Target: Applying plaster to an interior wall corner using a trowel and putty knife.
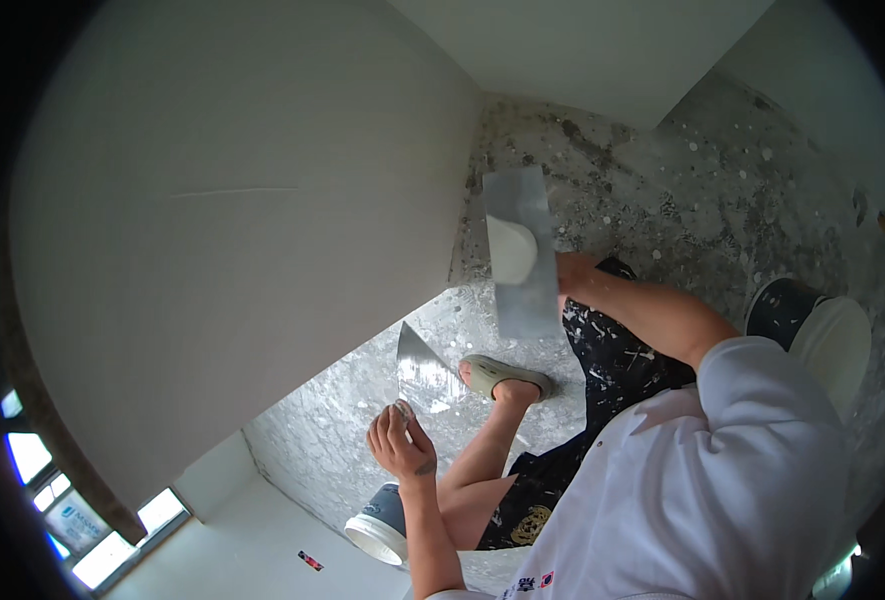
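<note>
My left hand point(399, 446) is closed round the handle of a putty knife, its triangular steel blade point(424, 372) pointing upward in the picture. My right hand point(577, 276), partly hidden behind a rectangular steel trowel point(522, 310), holds that trowel. A rounded heap of white paste point(512, 250) sits on the trowel's face. A pale wall surface point(242, 260) with a thin raised line point(234, 191) fills the upper left, near both tools.
The mottled, white-spotted floor point(702, 190) lies below, with my sandalled foot point(502, 375) on it. A dark bucket with white inside point(830, 350) is at the right, another bucket point(376, 540) at the lower left. Windows point(92, 525) show at the far lower left.
</note>
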Available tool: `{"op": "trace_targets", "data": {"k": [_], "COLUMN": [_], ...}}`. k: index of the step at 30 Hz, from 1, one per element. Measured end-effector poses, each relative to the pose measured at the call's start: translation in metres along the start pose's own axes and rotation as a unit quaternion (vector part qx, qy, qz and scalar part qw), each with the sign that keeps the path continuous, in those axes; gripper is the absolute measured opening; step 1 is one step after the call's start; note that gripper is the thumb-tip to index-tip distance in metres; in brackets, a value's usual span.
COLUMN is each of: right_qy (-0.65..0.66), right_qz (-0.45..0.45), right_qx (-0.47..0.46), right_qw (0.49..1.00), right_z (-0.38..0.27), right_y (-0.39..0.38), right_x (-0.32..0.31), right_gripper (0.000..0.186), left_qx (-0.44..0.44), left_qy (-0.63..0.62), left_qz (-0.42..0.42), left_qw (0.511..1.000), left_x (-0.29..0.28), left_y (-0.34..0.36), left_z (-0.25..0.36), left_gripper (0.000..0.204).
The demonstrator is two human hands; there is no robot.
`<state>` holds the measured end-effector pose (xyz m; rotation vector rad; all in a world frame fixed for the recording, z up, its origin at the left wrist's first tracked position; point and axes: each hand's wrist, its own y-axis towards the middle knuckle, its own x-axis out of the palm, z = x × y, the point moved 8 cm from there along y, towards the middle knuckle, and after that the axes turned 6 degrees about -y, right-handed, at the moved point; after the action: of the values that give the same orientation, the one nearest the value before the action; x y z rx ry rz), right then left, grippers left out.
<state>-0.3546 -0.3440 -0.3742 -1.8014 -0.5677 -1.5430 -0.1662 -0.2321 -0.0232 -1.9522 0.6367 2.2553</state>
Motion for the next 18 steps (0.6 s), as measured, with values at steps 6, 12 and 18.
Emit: {"op": "trace_targets", "data": {"k": [6,12,18], "right_qy": [-0.010,-0.003,-0.055], "right_qz": [0.068,0.162,0.235], "right_qx": [-0.091,-0.113,-0.111], "right_qw": [0.993,0.980,0.964], "right_z": [-0.024,-0.031,-0.034], "right_y": [0.097,0.154,0.164], "right_x": [-0.070,-0.112,-0.139], "right_gripper": [0.046,0.045,0.032], "left_qx": [-0.042,-0.086,-0.143], "left_qy": [-0.024,-0.020,-0.047], "left_qz": [-0.003,-0.017,0.003], "left_qw": [0.999,0.996,0.989], "left_x": [0.008,0.006,0.004], "left_y": [-0.017,-0.048,-0.043], "left_z": [-0.011,-0.020,-0.029], "left_gripper": [0.026,0.026,0.025]}}
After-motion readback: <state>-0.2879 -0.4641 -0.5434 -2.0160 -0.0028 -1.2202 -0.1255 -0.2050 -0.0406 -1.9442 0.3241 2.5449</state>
